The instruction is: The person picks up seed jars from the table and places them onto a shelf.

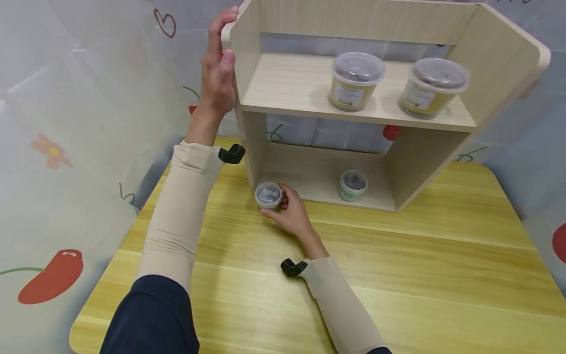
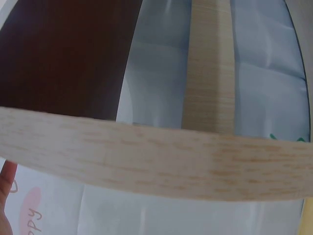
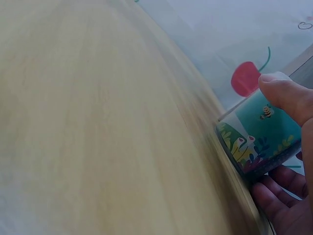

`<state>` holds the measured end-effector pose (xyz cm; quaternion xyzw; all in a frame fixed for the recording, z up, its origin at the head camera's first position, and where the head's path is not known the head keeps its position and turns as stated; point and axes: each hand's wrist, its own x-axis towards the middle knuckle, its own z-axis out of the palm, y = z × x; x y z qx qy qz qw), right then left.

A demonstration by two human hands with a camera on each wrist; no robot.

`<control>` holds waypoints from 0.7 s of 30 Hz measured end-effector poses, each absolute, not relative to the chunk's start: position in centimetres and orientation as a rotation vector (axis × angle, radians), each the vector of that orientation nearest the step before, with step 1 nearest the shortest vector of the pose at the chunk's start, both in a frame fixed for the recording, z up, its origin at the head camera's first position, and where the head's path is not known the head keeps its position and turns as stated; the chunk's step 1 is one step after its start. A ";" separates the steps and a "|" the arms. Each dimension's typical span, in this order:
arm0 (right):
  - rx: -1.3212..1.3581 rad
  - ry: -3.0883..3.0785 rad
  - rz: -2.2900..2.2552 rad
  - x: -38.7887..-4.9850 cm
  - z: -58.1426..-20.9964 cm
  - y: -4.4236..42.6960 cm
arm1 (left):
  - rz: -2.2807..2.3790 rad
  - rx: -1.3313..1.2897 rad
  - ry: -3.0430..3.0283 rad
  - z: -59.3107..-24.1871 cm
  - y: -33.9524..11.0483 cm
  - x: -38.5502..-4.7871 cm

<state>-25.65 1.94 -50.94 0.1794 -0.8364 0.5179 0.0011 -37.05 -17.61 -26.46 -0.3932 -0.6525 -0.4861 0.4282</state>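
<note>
My left hand (image 1: pixel 218 81) grips the left side panel of a pale wooden shelf (image 1: pixel 292 81) near its upper front edge. In the left wrist view the panel's edge (image 2: pixel 161 159) crosses close to the camera, with part of a finger at the lower left. Down at the shelf's lower left front corner, my right hand (image 1: pixel 289 211) holds a small lidded cup (image 1: pixel 268 195) between thumb and fingers. In the right wrist view that cup (image 3: pixel 264 129) shows a teal label with a bee and plants. Whether its base touches the table cannot be told.
Another small lidded cup (image 1: pixel 353 185) stands on the bottom shelf. Two larger tubs with clear domed lids, a left tub (image 1: pixel 349 94) and a right tub (image 1: pixel 417 96), stand on the upper shelf. The shelf sits on a yellow wooden table (image 1: pixel 398 275) before a patterned wall covering (image 1: pixel 88 98).
</note>
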 end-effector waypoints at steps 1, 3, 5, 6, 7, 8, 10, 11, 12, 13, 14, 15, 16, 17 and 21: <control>0.565 -2.625 1.628 -25.6 -51.0 1.9 | -1.216 -0.982 -1.628 -26.5 -17.6 -37.1; 0.567 -2.624 1.633 -25.7 -51.0 1.9 | -1.213 -0.984 -1.628 -26.6 -17.6 -37.1; 0.563 -2.629 1.635 -25.7 -51.1 1.9 | -1.220 -0.990 -1.625 -26.6 -17.6 -37.1; 0.563 -2.631 1.636 -25.7 -51.1 1.8 | -1.224 -0.990 -1.626 -26.7 -17.6 -37.1; 0.564 -2.631 1.639 -25.7 -51.1 1.8 | -1.223 -0.990 -1.627 -26.7 -17.6 -37.1; 0.563 -2.633 1.638 -25.7 -51.2 1.8 | -1.224 -0.991 -1.627 -26.7 -17.6 -37.1; 0.564 -2.633 1.636 -25.7 -51.2 1.7 | -1.225 -0.986 -1.625 -26.7 -17.6 -37.2; 0.565 -2.632 1.636 -25.7 -51.2 1.7 | -1.224 -0.983 -1.626 -26.7 -17.6 -37.2; 0.565 -2.635 1.632 -25.7 -51.2 1.6 | -1.218 -0.980 -1.627 -26.7 -17.7 -37.2; 0.565 -2.636 1.629 -25.8 -51.2 1.6 | -1.217 -0.980 -1.625 -26.7 -17.7 -37.2; 0.563 -2.638 1.625 -25.8 -51.3 1.6 | -1.216 -0.982 -1.622 -26.6 -17.7 -37.2; 0.562 -2.640 1.622 -25.8 -51.3 1.5 | -1.215 -0.982 -1.621 -26.6 -17.7 -37.2; 0.562 -2.639 1.621 -25.8 -51.3 1.5 | -1.213 -0.984 -1.622 -26.6 -17.7 -37.2; 0.560 -2.640 1.619 -25.8 -51.3 1.5 | -1.210 -0.988 -1.623 -26.5 -17.7 -37.2; 0.564 -2.631 1.618 -25.8 -51.3 1.5 | -1.213 -0.985 -1.628 -26.5 -17.7 -37.2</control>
